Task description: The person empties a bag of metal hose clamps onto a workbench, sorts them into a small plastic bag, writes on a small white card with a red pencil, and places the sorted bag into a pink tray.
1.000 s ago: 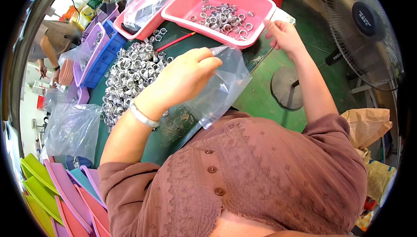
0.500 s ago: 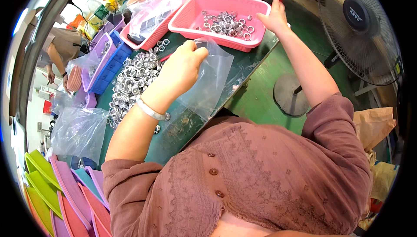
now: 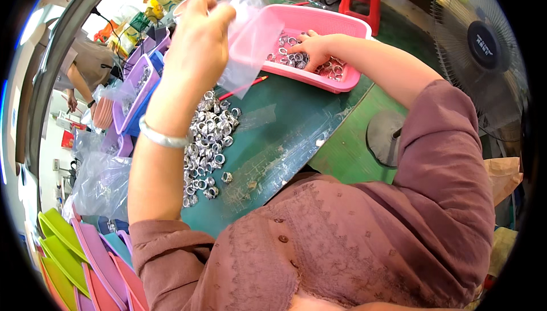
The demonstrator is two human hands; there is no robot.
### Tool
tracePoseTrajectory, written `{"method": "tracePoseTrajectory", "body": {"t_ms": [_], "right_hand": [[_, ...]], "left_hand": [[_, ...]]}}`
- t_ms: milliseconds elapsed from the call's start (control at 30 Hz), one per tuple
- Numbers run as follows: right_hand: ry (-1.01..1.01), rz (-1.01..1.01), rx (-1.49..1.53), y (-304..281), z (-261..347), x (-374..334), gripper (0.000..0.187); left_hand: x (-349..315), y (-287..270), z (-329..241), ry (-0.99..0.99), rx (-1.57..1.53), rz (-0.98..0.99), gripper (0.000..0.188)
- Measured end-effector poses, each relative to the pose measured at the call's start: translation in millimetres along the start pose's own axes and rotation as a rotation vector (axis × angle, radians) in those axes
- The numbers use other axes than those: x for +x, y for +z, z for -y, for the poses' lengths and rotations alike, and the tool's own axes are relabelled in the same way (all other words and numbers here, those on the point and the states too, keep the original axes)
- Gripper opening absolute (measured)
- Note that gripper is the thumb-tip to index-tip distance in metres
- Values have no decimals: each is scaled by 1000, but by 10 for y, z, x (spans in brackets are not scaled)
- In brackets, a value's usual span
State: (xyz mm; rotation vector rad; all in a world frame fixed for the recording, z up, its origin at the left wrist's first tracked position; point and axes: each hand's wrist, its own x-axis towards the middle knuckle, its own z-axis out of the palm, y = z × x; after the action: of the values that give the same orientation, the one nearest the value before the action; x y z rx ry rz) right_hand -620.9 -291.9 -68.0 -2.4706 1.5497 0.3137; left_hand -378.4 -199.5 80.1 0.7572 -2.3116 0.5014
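Note:
My left hand is raised over the table, fingers closed on a clear plastic bag that hangs to its right. The bag partly covers the left end of a pink basket. Inside that basket lies a heap of silver rings. My right hand reaches in over the far rim, with its fingers spread and touching the rings. A bigger pile of silver rings rests on the green table, partly hidden by my left forearm. Close to the pile is a red pencil.
Purple bins stand along the left, with a crumpled plastic bag nearer me. Stacked coloured baskets fill the lower left. On the right are a fan and a red stool. Another person's arm shows at far left.
My left hand has lifted the plastic bag up and to the left, off the table. My right hand has gone from the basket's right rim in among the rings.

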Motion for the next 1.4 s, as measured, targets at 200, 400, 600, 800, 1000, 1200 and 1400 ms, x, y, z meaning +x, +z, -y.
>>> {"method": "tracePoseTrajectory", "body": {"t_ms": [200, 400, 600, 800, 1000, 1200, 1400], "right_hand": [[-171, -152, 6, 55, 16, -148, 71], [-203, -199, -95, 58, 9, -216, 57], [-232, -139, 8, 14, -128, -159, 42], [-42, -460, 399, -109, -314, -215, 32], [61, -630, 1428, -810, -480, -414, 31], [-14, -680, 1586, -1033, -37, 77, 28], [27, -546, 1560, -985, 112, 157, 37]], "left_hand": [[561, 480, 203, 177, 5, -183, 14], [494, 1322, 377, 116, -158, 76, 19], [443, 1553, 458, -11, -258, 322, 19], [468, 1646, 452, 36, -266, 328, 19], [490, 1744, 427, 56, -291, 388, 18], [492, 1698, 391, -58, -353, 349, 14], [459, 1587, 503, -129, -415, 344, 13]]}}
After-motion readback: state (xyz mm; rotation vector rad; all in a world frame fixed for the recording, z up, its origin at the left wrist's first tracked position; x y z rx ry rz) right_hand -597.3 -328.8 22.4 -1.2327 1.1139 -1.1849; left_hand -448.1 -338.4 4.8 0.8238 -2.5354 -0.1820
